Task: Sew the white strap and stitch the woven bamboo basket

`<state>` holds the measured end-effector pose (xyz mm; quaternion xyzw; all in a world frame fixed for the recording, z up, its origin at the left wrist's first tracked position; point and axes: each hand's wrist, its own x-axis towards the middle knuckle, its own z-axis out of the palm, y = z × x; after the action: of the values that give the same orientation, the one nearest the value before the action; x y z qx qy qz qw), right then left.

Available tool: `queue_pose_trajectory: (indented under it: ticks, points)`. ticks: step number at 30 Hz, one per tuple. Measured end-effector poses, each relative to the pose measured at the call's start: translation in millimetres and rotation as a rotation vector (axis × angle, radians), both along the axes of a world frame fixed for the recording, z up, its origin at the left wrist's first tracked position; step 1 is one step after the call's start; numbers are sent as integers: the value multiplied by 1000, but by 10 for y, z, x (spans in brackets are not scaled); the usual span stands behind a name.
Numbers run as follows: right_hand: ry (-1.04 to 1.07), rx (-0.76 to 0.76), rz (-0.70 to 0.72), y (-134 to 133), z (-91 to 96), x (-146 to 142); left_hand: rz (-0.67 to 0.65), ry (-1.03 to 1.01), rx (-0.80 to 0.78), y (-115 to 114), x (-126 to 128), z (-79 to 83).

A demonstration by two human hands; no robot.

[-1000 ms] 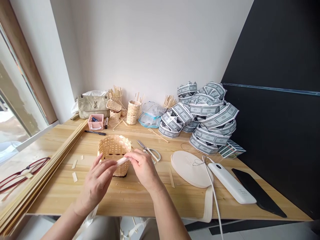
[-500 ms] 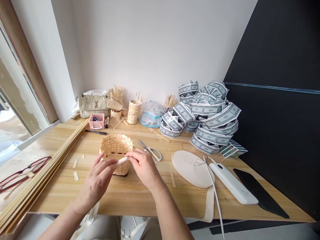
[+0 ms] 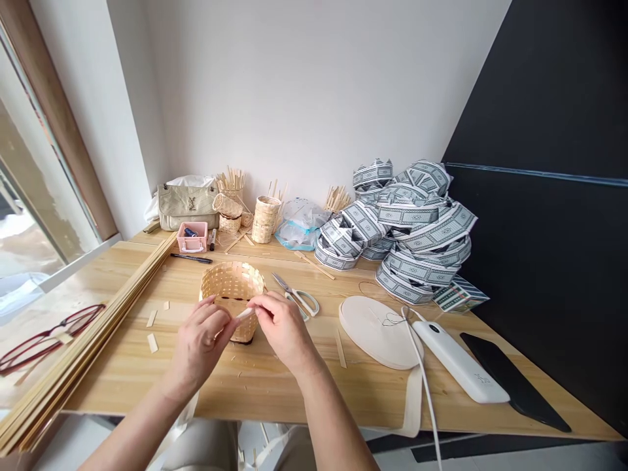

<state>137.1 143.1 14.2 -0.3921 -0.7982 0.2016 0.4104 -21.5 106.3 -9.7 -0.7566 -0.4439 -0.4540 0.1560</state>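
Between my two hands, in front of the woven basket, runs a short stretch of white fabric tape. My left hand pinches its left end with thumb and curled fingers. At its right end my right hand grips the tape between thumb and forefinger. The woven basket stands upright on the table just behind my hands, its lower front partly covered by them. A pale length of tape hangs below my left wrist over the table's front edge. Scissors with white handles lie right of the basket.
A flat roll of tape lies to the right, beside a white power bank with a cable. Long wooden strips and red glasses are at left. Small baskets, a handbag and patterned ribbon coils line the back.
My left hand's fingers have curled in from a flatter, extended pose and now close round the tape. The right hand keeps its pinch. The whole view has shifted slightly.
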Motion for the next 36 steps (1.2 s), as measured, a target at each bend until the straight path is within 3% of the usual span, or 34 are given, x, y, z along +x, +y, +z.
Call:
queue_pose_trajectory:
  ticks: [4, 13, 26, 36]
  points:
    - [-6, -19, -18, -6, 10, 3, 91, 23, -47, 74, 52, 42]
    - [19, -60, -21, -29, 35, 6, 33, 170, -234, 82, 15, 207]
    - [56, -102, -54, -34, 252, -29, -26, 144, -155, 92, -35, 60]
    - [19, -34, -20, -29, 132, 51, -43, 95, -203, 61, -2, 71]
